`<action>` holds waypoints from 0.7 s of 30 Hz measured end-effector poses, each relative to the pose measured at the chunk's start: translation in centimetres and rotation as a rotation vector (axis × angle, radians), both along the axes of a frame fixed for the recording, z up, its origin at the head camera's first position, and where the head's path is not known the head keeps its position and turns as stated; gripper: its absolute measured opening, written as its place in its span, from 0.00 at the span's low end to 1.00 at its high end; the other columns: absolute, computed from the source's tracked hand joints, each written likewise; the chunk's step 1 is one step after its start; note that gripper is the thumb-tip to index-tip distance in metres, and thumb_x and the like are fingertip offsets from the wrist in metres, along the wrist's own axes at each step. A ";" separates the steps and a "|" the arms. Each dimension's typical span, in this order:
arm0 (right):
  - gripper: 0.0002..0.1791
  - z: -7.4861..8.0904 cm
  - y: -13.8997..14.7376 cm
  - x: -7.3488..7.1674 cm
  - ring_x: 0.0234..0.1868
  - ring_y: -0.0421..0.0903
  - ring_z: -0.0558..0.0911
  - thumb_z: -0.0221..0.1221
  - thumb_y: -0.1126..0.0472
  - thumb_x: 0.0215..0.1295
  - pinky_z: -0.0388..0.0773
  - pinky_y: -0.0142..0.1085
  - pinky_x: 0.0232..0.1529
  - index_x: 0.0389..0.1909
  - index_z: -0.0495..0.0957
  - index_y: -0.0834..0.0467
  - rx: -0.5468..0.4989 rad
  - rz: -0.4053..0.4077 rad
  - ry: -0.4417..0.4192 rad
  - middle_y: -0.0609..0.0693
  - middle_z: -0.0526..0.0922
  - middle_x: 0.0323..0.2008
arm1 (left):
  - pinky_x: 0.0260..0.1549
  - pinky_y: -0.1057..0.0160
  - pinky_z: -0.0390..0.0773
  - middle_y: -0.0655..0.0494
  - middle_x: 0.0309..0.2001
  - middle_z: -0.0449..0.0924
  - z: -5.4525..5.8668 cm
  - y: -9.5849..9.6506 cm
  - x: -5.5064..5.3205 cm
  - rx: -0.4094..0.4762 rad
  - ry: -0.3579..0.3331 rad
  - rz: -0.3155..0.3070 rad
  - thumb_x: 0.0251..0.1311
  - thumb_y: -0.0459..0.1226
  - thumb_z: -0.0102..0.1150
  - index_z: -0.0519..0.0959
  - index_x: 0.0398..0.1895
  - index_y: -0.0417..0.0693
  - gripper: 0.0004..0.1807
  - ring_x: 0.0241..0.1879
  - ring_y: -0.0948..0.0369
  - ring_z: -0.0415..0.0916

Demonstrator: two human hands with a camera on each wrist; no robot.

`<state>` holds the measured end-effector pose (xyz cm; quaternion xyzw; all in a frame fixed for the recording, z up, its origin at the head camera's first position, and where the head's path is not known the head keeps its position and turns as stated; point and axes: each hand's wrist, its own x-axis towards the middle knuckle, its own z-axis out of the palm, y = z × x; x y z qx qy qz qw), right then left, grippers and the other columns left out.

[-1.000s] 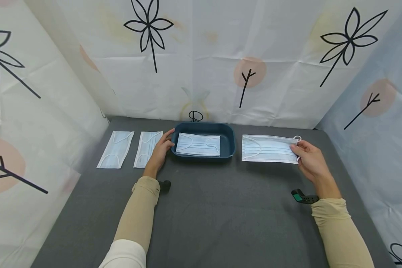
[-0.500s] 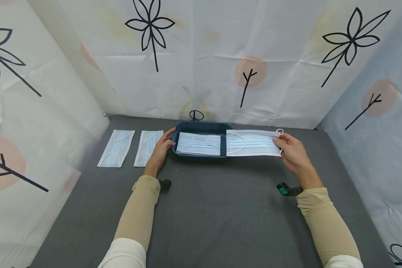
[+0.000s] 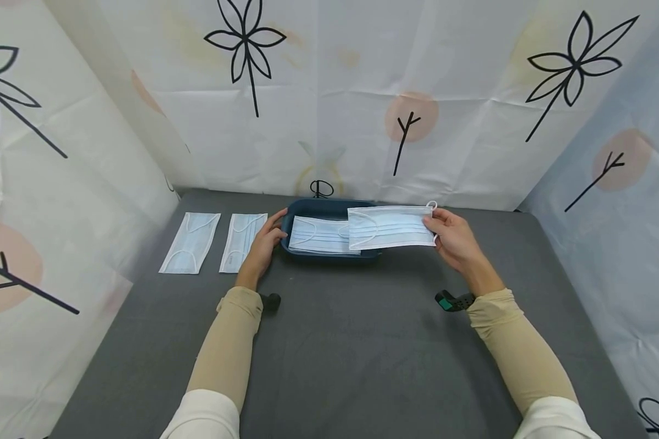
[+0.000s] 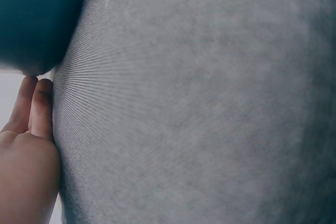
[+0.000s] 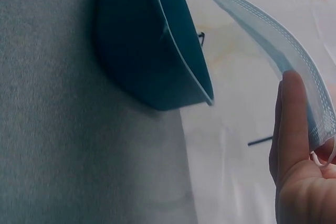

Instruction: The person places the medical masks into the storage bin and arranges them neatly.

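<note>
My right hand (image 3: 454, 239) pinches the right end of a pale blue face mask (image 3: 391, 227), thumb on its upper face. The mask hangs over the right part of a dark blue tray (image 3: 329, 209). In the right wrist view the held mask (image 5: 262, 30) bows above the rim of the tray (image 5: 142, 40), my fingers straight beneath it. A stack of folded face masks (image 3: 317, 236) lies inside the tray, its right end partly covered by the held mask. My left hand (image 3: 263, 249) touches the tray's left end; in the left wrist view the fingers (image 4: 42, 106) look straight against its wall (image 4: 42, 19).
Two more face masks lie on the grey tabletop (image 3: 351, 341) left of the tray: an outer mask (image 3: 190, 244) and an inner mask (image 3: 240, 241) beside my left hand. A printed white curtain (image 3: 351, 91) stands behind the table and along both sides.
My right hand has carried the face mask leftward and slightly away from me, from right of the tray to over its right part. My left hand stays at the tray's left end.
</note>
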<state>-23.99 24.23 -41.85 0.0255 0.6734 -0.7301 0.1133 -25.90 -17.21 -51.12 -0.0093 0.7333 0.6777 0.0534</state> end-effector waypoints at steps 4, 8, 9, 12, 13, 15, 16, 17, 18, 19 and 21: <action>0.29 -0.1 -1.2 -0.5 0.43 0.32 0.82 0.50 0.60 0.78 0.80 0.24 0.42 0.74 0.57 0.66 0.008 0.012 0.000 0.41 0.78 0.47 | 0.76 0.44 0.55 0.46 0.78 0.59 -0.1 0.0 0.1 -0.011 0.015 0.002 0.68 0.32 0.44 0.61 0.79 0.62 0.36 0.77 0.50 0.56; 0.32 -0.1 -2.3 -1.0 0.46 0.32 0.81 0.49 0.60 0.79 0.80 0.24 0.44 0.78 0.53 0.66 0.015 0.028 0.001 0.43 0.77 0.50 | 0.77 0.44 0.53 0.45 0.79 0.57 0.1 0.0 0.1 0.001 0.006 -0.004 0.69 0.32 0.43 0.60 0.80 0.61 0.36 0.77 0.49 0.55; 0.33 -0.2 -2.6 -1.1 0.47 0.32 0.81 0.49 0.60 0.79 0.80 0.24 0.45 0.79 0.52 0.65 0.023 0.031 0.003 0.44 0.76 0.51 | 0.78 0.44 0.52 0.44 0.79 0.57 0.2 -0.1 0.2 0.009 0.001 -0.008 0.69 0.31 0.43 0.60 0.80 0.60 0.36 0.78 0.48 0.54; 0.33 -0.2 -3.3 -1.5 0.49 0.33 0.81 0.48 0.60 0.80 0.80 0.24 0.47 0.79 0.51 0.65 0.026 0.035 -0.003 0.47 0.75 0.56 | 0.78 0.43 0.51 0.43 0.79 0.56 0.9 0.0 0.4 0.032 -0.015 -0.017 0.69 0.30 0.43 0.59 0.80 0.57 0.35 0.78 0.47 0.53; 0.33 -0.2 -3.6 -1.6 0.49 0.33 0.80 0.47 0.60 0.80 0.80 0.24 0.47 0.79 0.51 0.64 0.026 0.036 -0.006 0.49 0.74 0.57 | 0.78 0.42 0.51 0.42 0.79 0.55 1.3 0.0 0.6 0.034 -0.019 -0.023 0.69 0.30 0.43 0.59 0.80 0.55 0.36 0.79 0.46 0.53; 0.32 -0.2 -4.1 -1.8 0.50 0.33 0.80 0.47 0.61 0.80 0.80 0.24 0.47 0.80 0.51 0.64 0.025 0.039 -0.012 0.53 0.72 0.62 | 0.77 0.43 0.52 0.42 0.79 0.56 2.0 0.1 0.9 0.034 -0.026 -0.030 0.69 0.29 0.44 0.59 0.80 0.53 0.36 0.79 0.46 0.53; 0.32 -0.2 -4.4 -1.9 0.50 0.34 0.80 0.46 0.61 0.80 0.80 0.24 0.47 0.80 0.51 0.64 0.023 0.040 -0.014 0.55 0.71 0.64 | 0.77 0.43 0.53 0.42 0.79 0.56 2.3 0.1 1.0 0.032 -0.027 -0.033 0.68 0.29 0.44 0.59 0.80 0.52 0.36 0.78 0.46 0.53; 0.32 -0.2 -4.6 -1.9 0.50 0.34 0.80 0.46 0.61 0.80 0.80 0.24 0.47 0.80 0.51 0.63 0.022 0.043 -0.014 0.57 0.70 0.66 | 0.77 0.43 0.54 0.41 0.79 0.56 2.6 0.1 1.2 0.027 -0.026 -0.034 0.68 0.29 0.44 0.58 0.80 0.50 0.36 0.78 0.46 0.54; 0.32 -0.1 -4.9 -2.0 0.51 0.34 0.80 0.46 0.62 0.80 0.80 0.24 0.47 0.80 0.51 0.63 0.018 0.044 -0.015 0.59 0.68 0.68 | 0.77 0.43 0.54 0.41 0.79 0.57 2.9 0.2 1.4 0.022 -0.026 -0.035 0.68 0.29 0.44 0.58 0.80 0.50 0.36 0.78 0.46 0.54; 0.32 -0.1 -5.2 -2.1 0.51 0.35 0.79 0.46 0.62 0.80 0.80 0.24 0.47 0.80 0.51 0.63 0.020 0.046 -0.013 0.61 0.67 0.70 | 0.77 0.43 0.54 0.41 0.79 0.57 3.0 0.2 1.4 0.020 -0.025 -0.034 0.68 0.29 0.44 0.58 0.80 0.50 0.36 0.78 0.46 0.55; 0.32 0.0 -5.7 -2.2 0.51 0.35 0.79 0.45 0.62 0.80 0.80 0.24 0.46 0.80 0.51 0.63 0.017 0.045 -0.012 0.62 0.66 0.72 | 0.77 0.44 0.54 0.41 0.78 0.57 3.1 0.2 1.5 0.017 -0.025 -0.031 0.67 0.29 0.44 0.58 0.80 0.50 0.36 0.77 0.47 0.55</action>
